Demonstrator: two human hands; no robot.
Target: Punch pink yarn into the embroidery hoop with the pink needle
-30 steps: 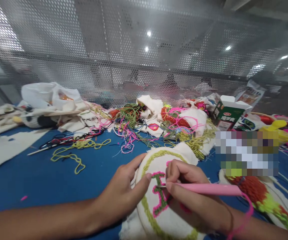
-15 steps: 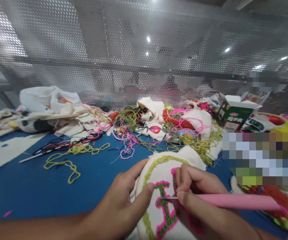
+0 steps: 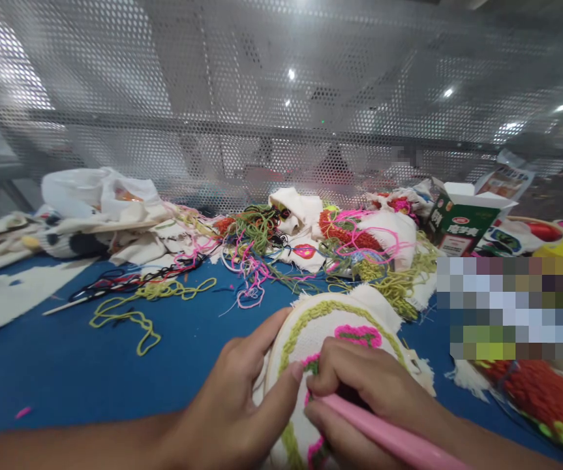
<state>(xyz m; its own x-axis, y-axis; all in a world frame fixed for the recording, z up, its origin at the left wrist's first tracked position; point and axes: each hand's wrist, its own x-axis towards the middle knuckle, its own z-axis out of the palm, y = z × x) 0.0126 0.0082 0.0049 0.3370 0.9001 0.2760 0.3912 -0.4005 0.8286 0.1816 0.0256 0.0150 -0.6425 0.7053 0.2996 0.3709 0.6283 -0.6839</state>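
My left hand grips the left rim of a round embroidery hoop, its thumb lying over the front. White cloth is stretched in the hoop, with a yellow-green yarn border and pink-edged green yarn shapes worked on it. In my right hand is a pink punch needle, held like a pen and slanting down to the right. My right fingers rest over the middle of the cloth and cover the needle tip and part of the green and pink stitching.
Tangled yarn and cloth scraps are heaped along the back of the blue table. A green and white box stands at back right, before a perforated metal panel. An orange tufted piece lies at right.
My right hand has shifted left across the hoop, uncovering the upper pink shape and covering the middle one. The punch needle has swung from nearly level to slanting down right. My left hand keeps its grip.
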